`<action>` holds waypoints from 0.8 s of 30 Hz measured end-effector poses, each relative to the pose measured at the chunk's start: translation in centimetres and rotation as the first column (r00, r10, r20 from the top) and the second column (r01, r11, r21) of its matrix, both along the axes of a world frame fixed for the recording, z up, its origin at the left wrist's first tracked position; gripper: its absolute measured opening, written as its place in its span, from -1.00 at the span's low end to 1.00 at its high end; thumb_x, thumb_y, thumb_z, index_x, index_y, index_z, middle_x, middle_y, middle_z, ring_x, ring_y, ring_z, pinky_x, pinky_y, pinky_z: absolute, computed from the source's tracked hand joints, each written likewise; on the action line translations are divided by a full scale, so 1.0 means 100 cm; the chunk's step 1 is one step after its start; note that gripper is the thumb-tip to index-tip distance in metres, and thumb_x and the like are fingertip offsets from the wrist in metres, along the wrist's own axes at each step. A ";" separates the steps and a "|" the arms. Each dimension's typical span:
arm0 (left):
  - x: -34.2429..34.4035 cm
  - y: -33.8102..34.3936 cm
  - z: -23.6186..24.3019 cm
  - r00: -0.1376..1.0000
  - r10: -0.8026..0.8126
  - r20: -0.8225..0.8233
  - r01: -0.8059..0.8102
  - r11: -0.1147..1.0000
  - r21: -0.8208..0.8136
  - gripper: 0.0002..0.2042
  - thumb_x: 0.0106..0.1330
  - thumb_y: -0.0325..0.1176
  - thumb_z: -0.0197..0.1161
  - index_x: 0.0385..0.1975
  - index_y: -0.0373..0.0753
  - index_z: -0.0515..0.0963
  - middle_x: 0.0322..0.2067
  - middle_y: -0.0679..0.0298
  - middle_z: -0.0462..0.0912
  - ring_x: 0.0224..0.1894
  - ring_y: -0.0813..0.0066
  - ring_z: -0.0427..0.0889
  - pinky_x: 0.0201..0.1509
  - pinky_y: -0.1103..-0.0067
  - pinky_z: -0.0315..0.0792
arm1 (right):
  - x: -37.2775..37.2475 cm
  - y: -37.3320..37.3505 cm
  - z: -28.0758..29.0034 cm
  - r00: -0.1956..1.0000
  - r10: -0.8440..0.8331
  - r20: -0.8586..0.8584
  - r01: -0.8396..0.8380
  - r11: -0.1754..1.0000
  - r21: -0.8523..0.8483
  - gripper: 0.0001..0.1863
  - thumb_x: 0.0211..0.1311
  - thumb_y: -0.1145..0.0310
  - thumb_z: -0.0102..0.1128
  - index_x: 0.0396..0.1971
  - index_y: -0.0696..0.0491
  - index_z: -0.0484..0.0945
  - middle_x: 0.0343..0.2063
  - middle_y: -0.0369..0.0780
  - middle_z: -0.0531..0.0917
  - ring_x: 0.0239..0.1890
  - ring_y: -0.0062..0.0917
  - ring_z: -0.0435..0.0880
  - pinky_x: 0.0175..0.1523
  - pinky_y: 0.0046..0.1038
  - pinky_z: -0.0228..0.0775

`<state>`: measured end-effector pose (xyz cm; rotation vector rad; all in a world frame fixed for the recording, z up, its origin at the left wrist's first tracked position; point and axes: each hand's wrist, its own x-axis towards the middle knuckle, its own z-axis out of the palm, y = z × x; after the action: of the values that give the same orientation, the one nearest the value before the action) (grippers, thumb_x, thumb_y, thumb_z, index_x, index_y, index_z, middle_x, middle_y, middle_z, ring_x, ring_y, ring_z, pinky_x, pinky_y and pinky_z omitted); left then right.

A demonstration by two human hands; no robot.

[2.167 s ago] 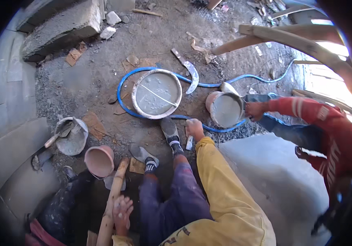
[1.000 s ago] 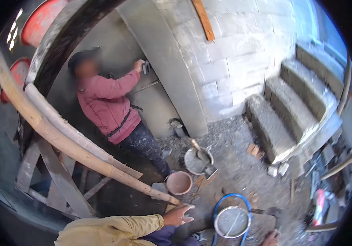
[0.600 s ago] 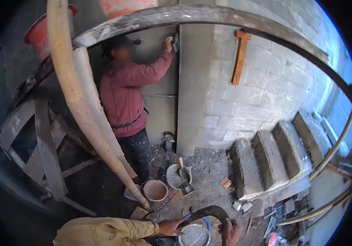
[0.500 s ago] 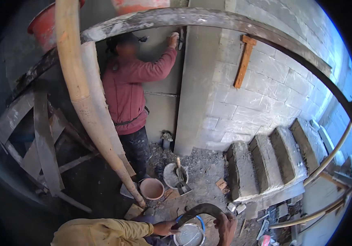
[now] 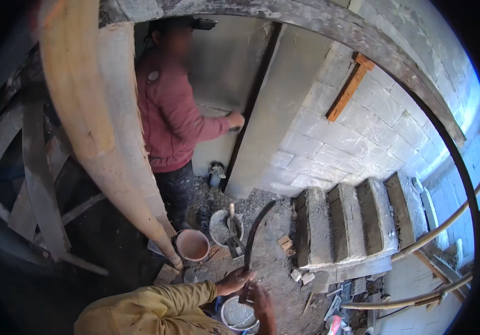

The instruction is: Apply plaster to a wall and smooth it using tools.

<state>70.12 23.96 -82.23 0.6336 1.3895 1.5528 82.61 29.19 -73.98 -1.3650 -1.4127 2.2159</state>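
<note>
A long dark curved strip (image 5: pixel 257 223) stands nearly upright in front of me, its free top end bending to the right. My left hand (image 5: pixel 234 282) is closed round its lower part. Just below, my right hand (image 5: pixel 262 303) has bent fingers against the strip near its bottom end; its grip is partly hidden. Under my hands sits a pale round bucket (image 5: pixel 223 312) with grey, wet-looking contents.
A co-worker in a maroon top (image 5: pixel 167 111) stands by the wall beyond a thick bamboo pole (image 5: pixel 122 184). Beyond my hands are a reddish bucket (image 5: pixel 192 245) and a mortar basin (image 5: pixel 217 228) with a trowel. Concrete steps (image 5: pixel 352 223) rise at right; a timber beam (image 5: pixel 307 17) crosses overhead.
The strip was bent in an arch between both hands; now one end is free and it stands up. My right hand moved left, near my left hand. The co-worker's hand came down the wall.
</note>
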 end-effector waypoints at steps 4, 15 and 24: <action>-0.046 0.006 0.044 0.991 -0.090 0.101 0.097 0.993 -0.067 -0.55 0.37 0.03 0.03 -0.24 -0.33 0.52 -0.38 0.29 0.55 -0.33 0.50 0.48 -0.23 0.49 0.38 | -0.050 -0.001 0.007 0.982 -0.015 -0.189 -0.032 0.970 -0.242 -0.55 0.39 -0.09 -0.14 -0.25 0.03 0.47 -0.53 -0.26 0.56 -0.58 -0.51 0.52 -0.55 -0.49 0.33; -0.160 0.051 0.060 0.945 -0.323 0.052 0.325 0.945 -0.046 -0.65 0.39 -0.18 0.15 0.00 -0.30 0.41 -0.27 0.42 0.53 -0.24 0.69 0.47 -0.21 0.73 0.35 | -0.138 0.002 0.021 0.965 -0.120 -0.234 0.185 0.941 0.283 -0.80 0.33 0.27 0.07 -0.37 0.08 0.34 -0.67 -0.31 0.46 -0.73 -0.66 0.38 -0.65 -0.56 0.18; -0.186 0.067 0.110 0.956 -0.280 0.090 0.246 0.929 0.275 -0.69 0.32 -0.31 0.24 -0.02 -0.29 0.40 -0.21 0.34 0.56 -0.14 0.62 0.54 -0.05 0.60 0.44 | -0.197 0.055 0.030 0.947 0.059 -0.316 0.053 0.941 0.334 -0.80 0.33 0.25 0.06 -0.37 0.08 0.46 -0.60 -0.29 0.55 -0.64 -0.72 0.48 -0.62 -0.62 0.25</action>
<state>51.49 30.68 -71.22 0.8298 0.9666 1.5397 62.94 34.65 -71.03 -0.8428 -1.5728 1.9612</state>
